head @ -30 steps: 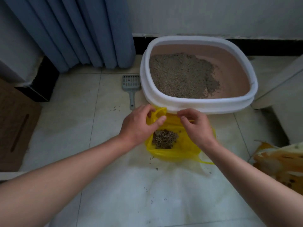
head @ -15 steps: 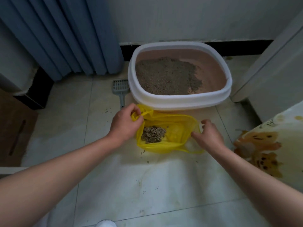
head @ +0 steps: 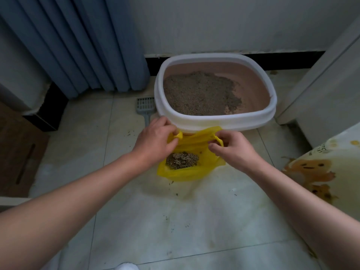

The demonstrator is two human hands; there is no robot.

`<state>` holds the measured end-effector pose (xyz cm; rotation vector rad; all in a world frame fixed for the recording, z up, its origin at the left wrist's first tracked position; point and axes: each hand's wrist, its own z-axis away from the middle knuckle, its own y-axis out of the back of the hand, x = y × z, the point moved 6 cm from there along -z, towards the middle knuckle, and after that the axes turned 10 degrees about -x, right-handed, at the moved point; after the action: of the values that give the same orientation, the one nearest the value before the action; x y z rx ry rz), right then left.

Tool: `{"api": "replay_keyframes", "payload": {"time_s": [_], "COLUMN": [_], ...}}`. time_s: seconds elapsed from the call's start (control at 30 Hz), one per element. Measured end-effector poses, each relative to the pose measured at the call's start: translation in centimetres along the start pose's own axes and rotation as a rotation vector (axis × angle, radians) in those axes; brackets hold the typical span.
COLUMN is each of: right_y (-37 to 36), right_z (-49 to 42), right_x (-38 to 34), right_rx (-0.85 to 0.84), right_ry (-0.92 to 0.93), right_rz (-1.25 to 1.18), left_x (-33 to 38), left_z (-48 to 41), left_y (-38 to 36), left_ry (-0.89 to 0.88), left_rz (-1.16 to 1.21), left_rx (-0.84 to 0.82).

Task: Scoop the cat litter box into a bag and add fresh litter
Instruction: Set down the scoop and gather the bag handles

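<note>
On floor (head: 175, 221) at litter box's (head: 214, 122) 6 o'clock: yellow bag (head: 187, 173), scooped clumps (head: 182, 160) inside. Left hand (head: 155, 142) and right hand (head: 234, 151) each pinch its top edge. Scooping likely done; fresh litter not yet added.

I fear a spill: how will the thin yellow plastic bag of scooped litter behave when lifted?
The thin yellow plastic bag looks floppy: its film is crumpled and sags between the handles that the left hand and right hand pinch. The small grey-brown litter clump inside will probably pull it into a pouch, so it should hang bottom-heavy yet fairly light.
</note>
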<state>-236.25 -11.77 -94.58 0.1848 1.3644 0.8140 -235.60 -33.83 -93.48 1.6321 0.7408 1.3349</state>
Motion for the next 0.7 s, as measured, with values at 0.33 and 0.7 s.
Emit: {"api": "replay_keyframes", "payload": {"time_s": [0.33, 0.7], "right_y": [2.4, 1.3], "right_z": [-0.8, -2.1], "right_x": [-8.1, -9.1], "right_rx": [0.007, 0.079], "right_ry": [0.239, 0.218], "right_rz": [-0.276, -0.210], "left_x": [3.7, 5.0], "left_z": [-2.2, -2.0], "left_y": [6.3, 4.9], "left_ry": [-0.077, -0.153], "left_rz": [0.685, 0.831], "left_rx": [0.335, 0.109]}}
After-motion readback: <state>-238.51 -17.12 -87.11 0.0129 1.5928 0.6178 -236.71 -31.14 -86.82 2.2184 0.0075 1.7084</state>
